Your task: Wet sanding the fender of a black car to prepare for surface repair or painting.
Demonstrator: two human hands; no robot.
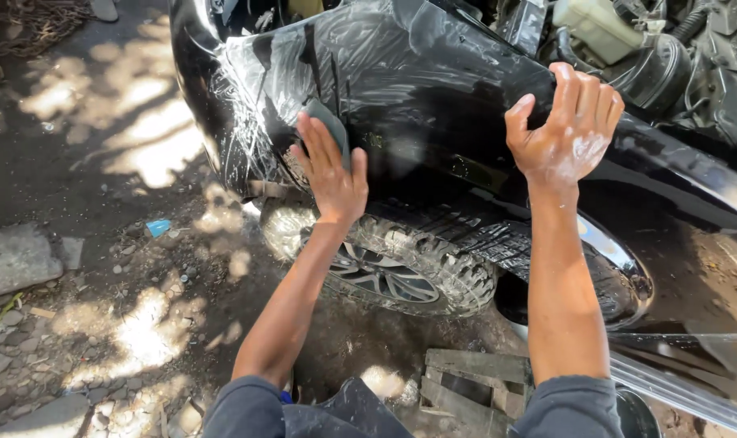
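While flat on fender [433, 89], left hand [329, 174].

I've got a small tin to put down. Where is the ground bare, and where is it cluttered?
Bare dirt lies left of the black wet car fender, above the grey flat stone. Crowded: rubble below that stone, and the grey wooden pallet under the muddy tyre.

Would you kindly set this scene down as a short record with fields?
Setting: outdoors, dirt ground in patchy sunlight
Main thing: black car fender, wet and streaked with white residue
Left hand: presses a dark grey sanding pad flat against the fender
Right hand: empty, fingers hooked over the fender's top edge
Below: front wheel with muddy tyre
Engine bay: open, pale fluid reservoir visible
Nearby: wooden pallet, stones
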